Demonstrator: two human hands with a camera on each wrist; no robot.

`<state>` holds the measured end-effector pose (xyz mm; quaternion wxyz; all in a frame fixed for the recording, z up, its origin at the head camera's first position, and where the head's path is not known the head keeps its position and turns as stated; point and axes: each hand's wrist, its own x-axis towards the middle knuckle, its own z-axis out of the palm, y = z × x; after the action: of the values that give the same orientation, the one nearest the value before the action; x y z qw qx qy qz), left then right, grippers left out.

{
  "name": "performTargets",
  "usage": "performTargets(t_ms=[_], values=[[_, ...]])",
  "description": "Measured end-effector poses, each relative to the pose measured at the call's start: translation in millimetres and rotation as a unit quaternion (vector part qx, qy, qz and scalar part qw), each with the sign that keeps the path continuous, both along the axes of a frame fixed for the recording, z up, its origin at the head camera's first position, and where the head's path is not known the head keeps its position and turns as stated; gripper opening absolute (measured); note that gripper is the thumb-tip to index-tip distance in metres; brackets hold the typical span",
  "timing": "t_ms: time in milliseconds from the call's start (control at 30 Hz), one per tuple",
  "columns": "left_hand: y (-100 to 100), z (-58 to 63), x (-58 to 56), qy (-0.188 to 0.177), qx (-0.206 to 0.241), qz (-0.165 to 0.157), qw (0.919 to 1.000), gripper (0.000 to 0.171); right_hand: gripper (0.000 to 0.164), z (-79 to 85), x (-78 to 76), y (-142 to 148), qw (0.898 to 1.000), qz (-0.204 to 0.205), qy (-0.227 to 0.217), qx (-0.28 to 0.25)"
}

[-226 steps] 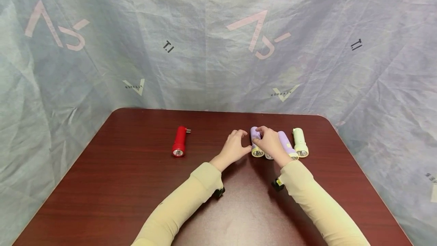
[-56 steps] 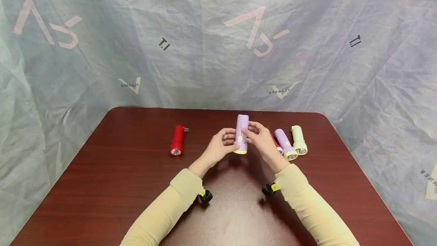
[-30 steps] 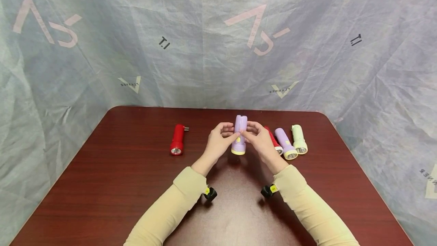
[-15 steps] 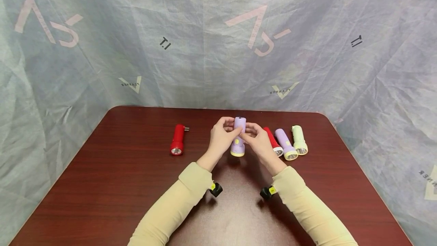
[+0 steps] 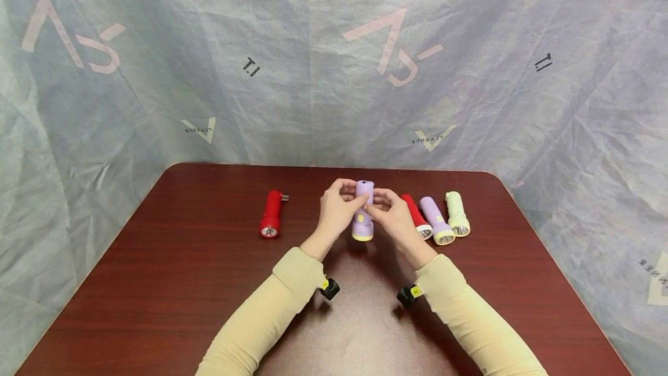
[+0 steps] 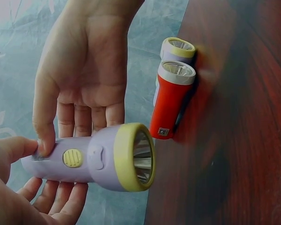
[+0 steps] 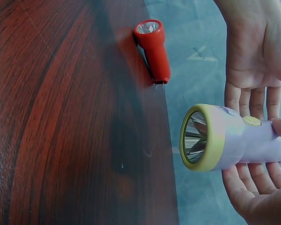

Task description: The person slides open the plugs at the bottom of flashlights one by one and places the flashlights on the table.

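Observation:
A purple flashlight [image 5: 363,228] with a yellow rim is held in both hands above the table, its lens end pointing down toward the near side. My left hand [image 5: 336,210] grips it from the left, my right hand [image 5: 395,217] from the right. Both thumbs press the body near its tail, above the yellow switch [image 6: 72,158], while the other fingers support it from behind. In the right wrist view the lens [image 7: 195,137] appears unlit.
A red flashlight [image 5: 272,213] with exposed plug prongs lies at the left. To the right lie a red flashlight with a white rim [image 5: 414,212], another purple flashlight [image 5: 435,218] and a pale green one [image 5: 457,213]. A printed cloth [image 5: 313,74] hangs behind the dark red table [image 5: 182,260].
The purple flashlight has been lifted from the right-hand group and brought toward the middle, into both hands. The left thumb has moved up its body; lately the flashlight has sunk slightly.

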<state>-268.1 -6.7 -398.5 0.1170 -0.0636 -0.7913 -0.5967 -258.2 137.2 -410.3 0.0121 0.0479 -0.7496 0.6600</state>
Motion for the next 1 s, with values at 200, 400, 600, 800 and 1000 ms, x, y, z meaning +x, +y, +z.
performTargets(t_ms=[200,400,600,800,1000], values=[[-2.1,0.0,1.3,-0.007,0.000,-0.003,1.0000,0.032,0.043,-1.3,0.5,1.7,1.000,0.006,0.000,0.002],[-3.9,-0.8,1.1,0.001,-0.001,-0.007,1.0000,0.031,0.044,-0.6,0.7,2.1,1.000,0.013,-0.001,0.005],[-7.9,-1.1,0.6,0.009,0.009,-0.020,0.9997,0.030,0.044,3.0,1.2,3.3,1.000,0.027,-0.003,-0.002],[-13.4,-1.8,-1.7,0.011,0.027,-0.053,0.9982,0.031,0.043,4.5,0.6,5.2,0.998,0.049,-0.010,-0.023],[-16.7,-3.2,-1.7,0.001,0.051,-0.083,0.9952,0.033,0.042,5.5,0.4,7.4,0.999,0.048,-0.009,-0.023]])
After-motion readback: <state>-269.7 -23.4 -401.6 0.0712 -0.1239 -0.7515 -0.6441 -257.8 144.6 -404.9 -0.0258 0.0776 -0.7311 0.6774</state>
